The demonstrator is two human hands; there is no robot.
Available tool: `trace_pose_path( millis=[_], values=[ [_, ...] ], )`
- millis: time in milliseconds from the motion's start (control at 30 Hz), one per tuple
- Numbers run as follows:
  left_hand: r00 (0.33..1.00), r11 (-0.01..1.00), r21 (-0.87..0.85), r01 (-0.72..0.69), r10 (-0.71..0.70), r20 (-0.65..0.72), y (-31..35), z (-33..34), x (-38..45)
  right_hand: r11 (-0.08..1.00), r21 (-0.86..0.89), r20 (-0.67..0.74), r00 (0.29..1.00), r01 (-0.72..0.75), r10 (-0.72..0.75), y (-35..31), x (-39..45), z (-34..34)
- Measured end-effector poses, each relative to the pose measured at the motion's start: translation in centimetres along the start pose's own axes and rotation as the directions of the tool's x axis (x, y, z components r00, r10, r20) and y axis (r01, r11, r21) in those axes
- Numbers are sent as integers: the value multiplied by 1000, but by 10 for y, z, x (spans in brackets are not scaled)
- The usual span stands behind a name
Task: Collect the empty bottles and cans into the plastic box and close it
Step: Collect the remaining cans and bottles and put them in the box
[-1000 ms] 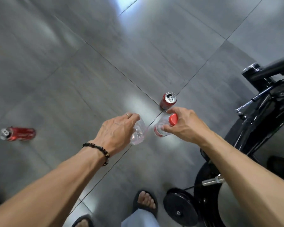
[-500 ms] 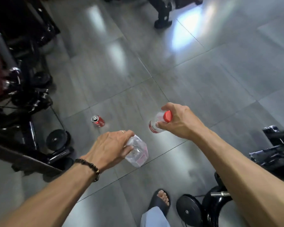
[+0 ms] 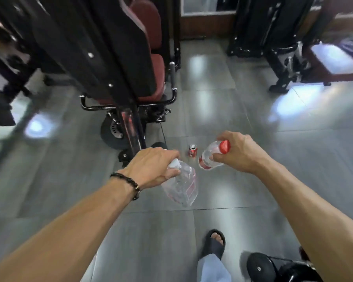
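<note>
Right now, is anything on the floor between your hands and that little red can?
Nothing visible: bare grey tile floor lies around the small red can. But the left hand holds a clear plastic bottle and the right hand holds a red-capped bottle, so both are full.

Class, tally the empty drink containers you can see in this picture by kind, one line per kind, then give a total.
Plastic bottles: 2, a clear bottle with a white cap gripped by the left hand, and a red-capped bottle gripped by the right hand
Cans: 1, a red can standing on the floor
Total: 3
</note>
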State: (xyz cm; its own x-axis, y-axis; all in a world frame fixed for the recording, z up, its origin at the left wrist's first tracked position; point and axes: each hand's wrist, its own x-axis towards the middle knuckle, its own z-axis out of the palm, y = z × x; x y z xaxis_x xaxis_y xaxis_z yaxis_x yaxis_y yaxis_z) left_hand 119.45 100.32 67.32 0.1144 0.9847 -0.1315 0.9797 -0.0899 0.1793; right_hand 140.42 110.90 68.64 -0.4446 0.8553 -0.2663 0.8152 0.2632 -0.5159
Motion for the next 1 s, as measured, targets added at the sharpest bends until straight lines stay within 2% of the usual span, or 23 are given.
trace_pose_path(
  millis=[200, 367, 533, 667, 800, 867, 1000],
  values=[
    [963, 964, -21, 264, -265, -48, -66, -73, -127, 958, -82, 99, 959, 274, -266, -166, -32, 6],
    [838, 848, -67, 525, -530, -129, -116, -108, -234, 850, -80, 233, 839, 521, -492, -294, -37, 42],
    [602, 616, -114, 779, -786, -139, -149, -122, -355, 671, -24, 343, 636, 742, -691, -421, -58, 98],
    [393, 417, -198, 887, -908, -147, -155, -118, -462, 521, 45, 452, 447, 853, -772, -508, -104, 158],
    [188, 218, -276, 936, -973, -132, -141, -102, -570, 346, 110, 539, 237, 932, -809, -579, -184, 229],
    [94, 126, -302, 945, -988, -119, -129, -87, -624, 293, 162, 580, 149, 942, -801, -606, -231, 267],
    [-42, -10, -355, 935, -996, -83, -108, -48, -738, 164, 230, 635, -20, 959, -773, -646, -332, 342]
  ],
)
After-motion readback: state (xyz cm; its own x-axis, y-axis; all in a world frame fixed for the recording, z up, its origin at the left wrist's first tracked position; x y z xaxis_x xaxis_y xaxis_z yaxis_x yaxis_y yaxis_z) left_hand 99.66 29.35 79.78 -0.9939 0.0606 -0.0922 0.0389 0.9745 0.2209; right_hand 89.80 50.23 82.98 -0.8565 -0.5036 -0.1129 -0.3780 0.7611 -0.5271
